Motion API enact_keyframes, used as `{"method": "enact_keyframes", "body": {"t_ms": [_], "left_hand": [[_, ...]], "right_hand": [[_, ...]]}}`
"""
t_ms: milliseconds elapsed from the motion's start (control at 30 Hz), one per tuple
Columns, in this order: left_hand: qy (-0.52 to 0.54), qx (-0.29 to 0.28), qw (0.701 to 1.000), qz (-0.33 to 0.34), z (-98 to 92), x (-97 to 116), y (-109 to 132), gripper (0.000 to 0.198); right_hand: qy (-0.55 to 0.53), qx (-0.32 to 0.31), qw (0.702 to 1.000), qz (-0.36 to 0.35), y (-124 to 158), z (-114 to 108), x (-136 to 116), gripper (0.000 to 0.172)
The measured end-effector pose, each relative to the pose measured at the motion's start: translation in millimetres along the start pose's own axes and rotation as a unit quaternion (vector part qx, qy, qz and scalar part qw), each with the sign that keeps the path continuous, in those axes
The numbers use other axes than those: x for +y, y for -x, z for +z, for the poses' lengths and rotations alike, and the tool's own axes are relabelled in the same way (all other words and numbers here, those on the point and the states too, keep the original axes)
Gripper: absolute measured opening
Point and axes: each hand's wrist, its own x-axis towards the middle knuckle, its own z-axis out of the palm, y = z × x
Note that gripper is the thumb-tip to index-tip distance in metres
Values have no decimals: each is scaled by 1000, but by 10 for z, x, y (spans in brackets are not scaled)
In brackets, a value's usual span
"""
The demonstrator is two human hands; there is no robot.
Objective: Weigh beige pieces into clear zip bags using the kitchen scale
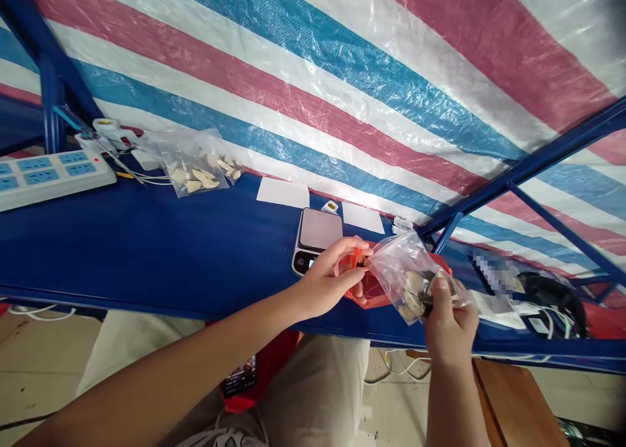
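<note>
My right hand (450, 310) grips a clear plastic bag (398, 255) by its lower end. Pale and dark chunky pieces show through the plastic. Just left of it, my left hand (340, 271) is closed at the rim of a red plastic bag (374, 294), its fingertips close to the clear bag's mouth. The red bag lies partly behind both hands and the clear bag, so its contents are mostly hidden. A small digital scale (320, 229) with a bare pan stands beyond my left hand.
Clear bags of pale pieces (200, 180) lie at the back left, near a power strip (53, 173). White papers (282, 191) rest along the striped sheet (293, 88). Cables and a dark item (552, 294) sit at the right. A phone (239, 376) lies on my lap.
</note>
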Motion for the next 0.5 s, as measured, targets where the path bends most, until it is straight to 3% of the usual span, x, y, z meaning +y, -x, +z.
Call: {"method": "enact_keyframes", "body": {"t_ms": [67, 133, 233, 300, 400, 500], "left_hand": [[18, 12, 1000, 1, -11, 10, 1, 35], [35, 15, 999, -2, -24, 14, 2, 37], [44, -1, 999, -5, -38, 17, 11, 40], [38, -9, 999, -6, -37, 23, 21, 40], [30, -13, 999, -17, -26, 40, 28, 36], [30, -12, 999, -30, -19, 50, 18, 35]], "right_hand": [[77, -61, 991, -91, -56, -41, -8, 45], [143, -115, 964, -194, -121, -86, -68, 36], [234, -179, 888, -352, -242, -124, -263, 28], [289, -215, 833, -420, -333, -101, -416, 26], [368, -294, 752, -461, -450, 29, -586, 28], [439, -362, 700, -432, -515, 241, -666, 26]]}}
